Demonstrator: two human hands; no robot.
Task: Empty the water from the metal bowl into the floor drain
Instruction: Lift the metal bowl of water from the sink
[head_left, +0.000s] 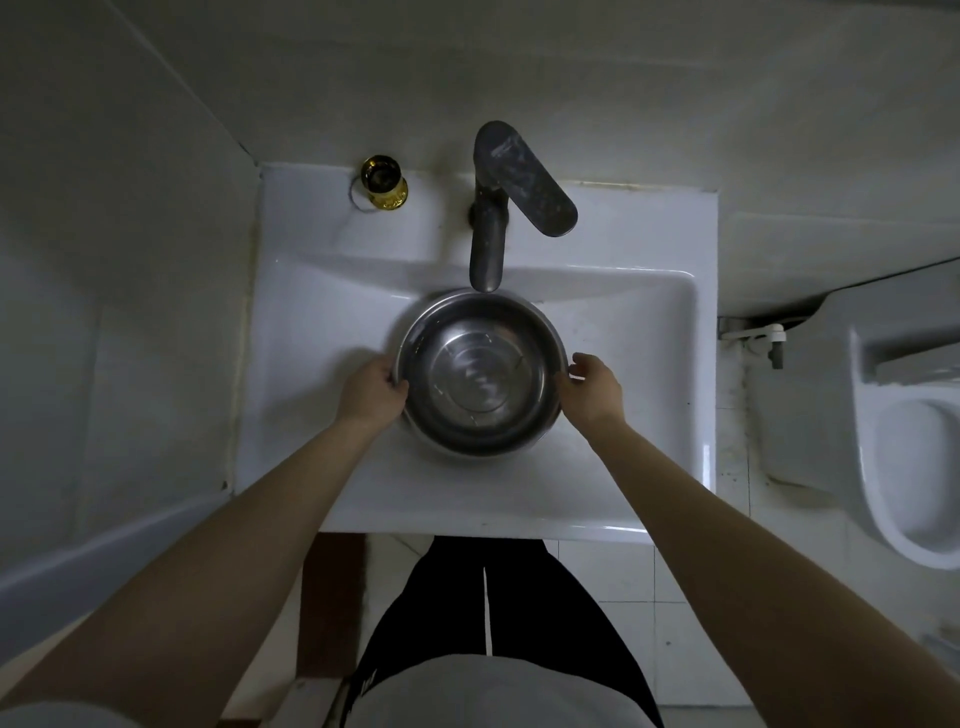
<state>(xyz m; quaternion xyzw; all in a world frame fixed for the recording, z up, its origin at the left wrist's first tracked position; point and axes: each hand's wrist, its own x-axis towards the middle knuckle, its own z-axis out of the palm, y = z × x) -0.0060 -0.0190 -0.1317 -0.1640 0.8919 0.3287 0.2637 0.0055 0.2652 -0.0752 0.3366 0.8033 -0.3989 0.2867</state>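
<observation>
the round stainless-steel bowl (480, 374) sits in the middle of the white ceramic basin (649, 364), its far rim just under the spout of the dark grey tap (488, 244). the left hand (371, 392) has the left rim, thumb hooked over the edge and fingers tucked below. the right hand (595, 387) is cupped at the right rim, thumb raised, and i can't tell whether it has closed on the metal. so this looks like the pick-up. it wants both grips firm and opposite each other before any weight comes off the basin. then a level lift, drawn towards the near edge first so the far rim clears that spout. the water level is hard to read (shiny steel, dim room), so treat it as full. the drain isn't in view. only a patch of white tiled floor (623, 597) shows near the feet.
</observation>
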